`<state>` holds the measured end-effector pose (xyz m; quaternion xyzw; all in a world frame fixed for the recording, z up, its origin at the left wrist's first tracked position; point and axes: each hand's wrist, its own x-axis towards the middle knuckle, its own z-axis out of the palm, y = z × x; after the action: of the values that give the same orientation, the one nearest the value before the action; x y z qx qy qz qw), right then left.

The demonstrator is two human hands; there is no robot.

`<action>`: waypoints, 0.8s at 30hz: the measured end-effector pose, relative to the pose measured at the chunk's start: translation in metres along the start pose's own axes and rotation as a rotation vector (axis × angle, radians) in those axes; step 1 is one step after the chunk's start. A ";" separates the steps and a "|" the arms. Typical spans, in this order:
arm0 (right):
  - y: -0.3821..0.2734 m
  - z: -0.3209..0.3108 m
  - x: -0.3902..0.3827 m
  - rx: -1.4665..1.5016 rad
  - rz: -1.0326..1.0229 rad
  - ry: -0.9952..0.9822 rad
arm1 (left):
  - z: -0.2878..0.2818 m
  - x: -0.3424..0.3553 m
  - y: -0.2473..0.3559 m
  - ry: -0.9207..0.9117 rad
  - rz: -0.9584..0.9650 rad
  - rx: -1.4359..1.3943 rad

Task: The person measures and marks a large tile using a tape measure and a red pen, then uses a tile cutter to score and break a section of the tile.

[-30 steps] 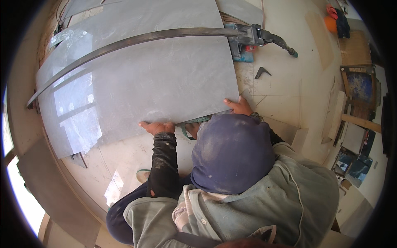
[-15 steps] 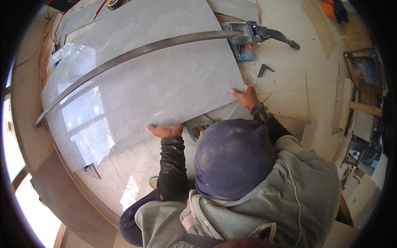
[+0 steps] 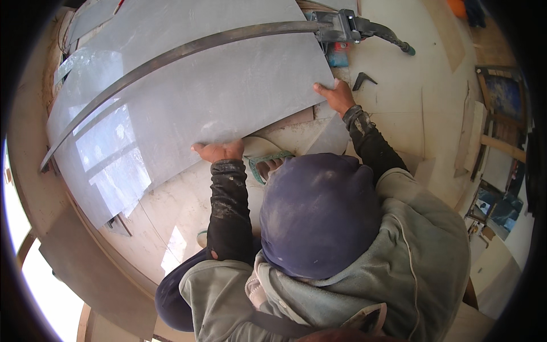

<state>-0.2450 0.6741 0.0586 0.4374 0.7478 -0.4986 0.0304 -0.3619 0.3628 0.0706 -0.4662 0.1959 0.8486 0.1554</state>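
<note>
A large glossy grey tile lies across the upper left, with the long rail of a tile cutter over it. The cutter's head and handle are beyond the tile's right edge. My left hand grips the near edge around the middle, thumb lying on top, fingertips hidden underneath. My right hand grips the near right corner, thumb on top. A foot in a green sandal shows below the tile, between my forearms, partly hidden by a dark blue cap.
A black angled piece lies on the floor right of the tile. Along the right are boards, a stained framed panel and an orange object. A long grey board lies at lower left, by a bright opening.
The tile's near edge has shifted away from my body, more at the right end, so it slants more. Both hands moved with it, the right further, exposing more floor around the sandal.
</note>
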 end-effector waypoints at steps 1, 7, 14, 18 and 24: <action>0.006 0.000 0.003 0.011 -0.020 0.010 | -0.007 0.013 0.002 -0.022 -0.019 -0.032; -0.008 -0.002 -0.001 0.018 0.123 -0.041 | 0.001 0.003 0.002 0.040 0.068 0.000; -0.003 -0.002 -0.001 0.029 0.086 -0.062 | 0.008 0.005 -0.002 0.159 0.102 0.024; -0.013 -0.019 -0.004 -0.180 0.040 -0.179 | -0.002 0.011 -0.003 0.084 0.085 0.040; -0.108 -0.138 -0.003 -0.808 0.081 0.160 | -0.009 0.018 0.001 0.171 0.134 0.048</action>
<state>-0.2631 0.7658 0.2075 0.4566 0.8656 -0.1278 0.1611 -0.3651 0.3596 0.0511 -0.5191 0.2592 0.8092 0.0921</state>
